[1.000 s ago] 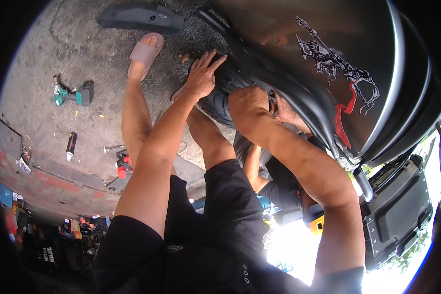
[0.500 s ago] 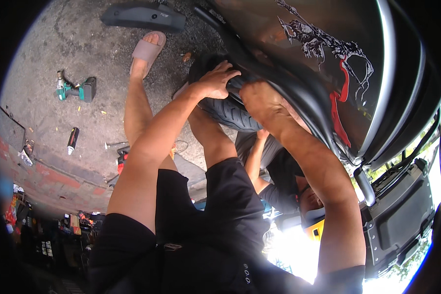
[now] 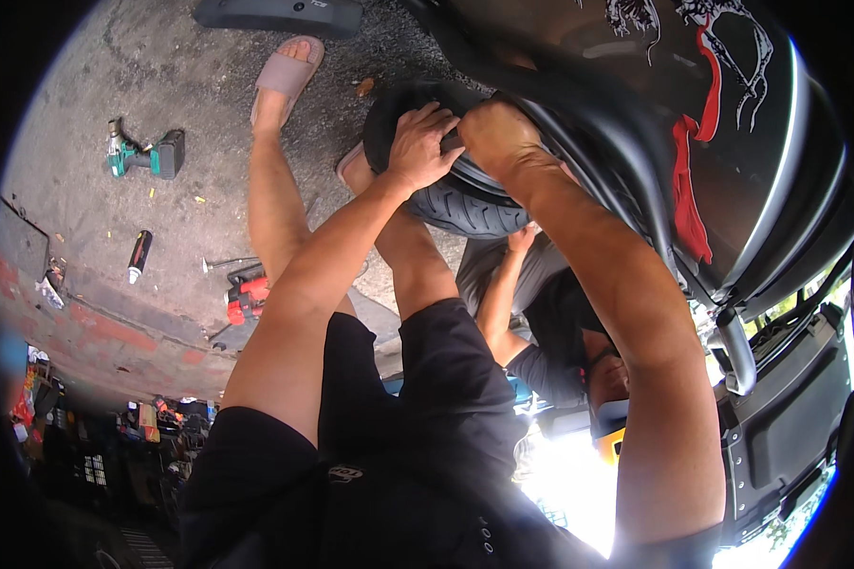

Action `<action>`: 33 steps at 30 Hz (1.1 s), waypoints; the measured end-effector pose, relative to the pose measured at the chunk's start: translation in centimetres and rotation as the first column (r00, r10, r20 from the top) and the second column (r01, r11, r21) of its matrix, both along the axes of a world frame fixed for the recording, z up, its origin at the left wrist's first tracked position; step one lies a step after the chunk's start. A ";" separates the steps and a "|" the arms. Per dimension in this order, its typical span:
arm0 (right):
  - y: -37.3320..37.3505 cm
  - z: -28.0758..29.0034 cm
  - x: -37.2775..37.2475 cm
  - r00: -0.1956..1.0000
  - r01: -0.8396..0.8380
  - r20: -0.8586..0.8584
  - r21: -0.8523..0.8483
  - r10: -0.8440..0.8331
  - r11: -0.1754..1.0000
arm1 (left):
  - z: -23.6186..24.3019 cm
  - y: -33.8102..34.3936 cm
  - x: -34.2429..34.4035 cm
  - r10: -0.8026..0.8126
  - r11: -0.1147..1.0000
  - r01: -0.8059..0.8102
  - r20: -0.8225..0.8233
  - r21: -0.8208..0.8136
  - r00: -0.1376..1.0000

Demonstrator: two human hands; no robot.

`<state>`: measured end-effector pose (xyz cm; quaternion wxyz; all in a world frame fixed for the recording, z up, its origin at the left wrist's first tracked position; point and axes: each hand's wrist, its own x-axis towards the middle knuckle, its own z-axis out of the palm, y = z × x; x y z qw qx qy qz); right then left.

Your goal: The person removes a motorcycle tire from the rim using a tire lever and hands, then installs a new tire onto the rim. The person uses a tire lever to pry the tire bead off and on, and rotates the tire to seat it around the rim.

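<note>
A black treaded tyre on a wheel (image 3: 470, 212) sits below the motorcycle's dark body, in front of my legs. My left hand (image 3: 421, 150) lies over the near side of the wheel, its fingers stretched and the thumb apart. Right beside it, my right hand (image 3: 499, 138) is closed in a fist at the wheel's middle. What that fist holds is hidden; something dark shows between the two hands. Below the tyre, another person's hand (image 3: 520, 238) touches its lower edge.
The motorcycle's dark panel (image 3: 626, 85) fills the upper right. On the ground at left lie a green cordless impact wrench (image 3: 144, 156), a black spray can (image 3: 139, 256) and a red tool (image 3: 247, 298). A dark plastic cover (image 3: 280, 15) lies at the top. A person crouches beyond the wheel.
The view has shifted. My left hand has moved lower over the wheel, its thumb nearer my right hand. My right hand stays closed and its fist has turned a little.
</note>
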<state>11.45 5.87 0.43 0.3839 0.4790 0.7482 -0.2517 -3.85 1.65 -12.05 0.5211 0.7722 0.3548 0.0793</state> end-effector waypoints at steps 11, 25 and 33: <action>-0.8 -1.3 0.7 0.999 0.023 0.041 -0.023 -0.022 0.999 | 0.0 0.1 -0.1 -0.056 0.998 0.056 -0.074 0.002 0.996; -5.2 0.5 1.1 0.993 0.092 0.059 0.198 -0.106 0.976 | 0.5 0.1 0.1 -0.155 0.987 0.158 -0.174 0.006 0.973; -3.9 1.1 1.0 0.991 0.127 0.029 0.122 -0.131 0.984 | 0.6 -0.4 0.1 -0.133 0.991 0.136 -0.139 0.012 0.981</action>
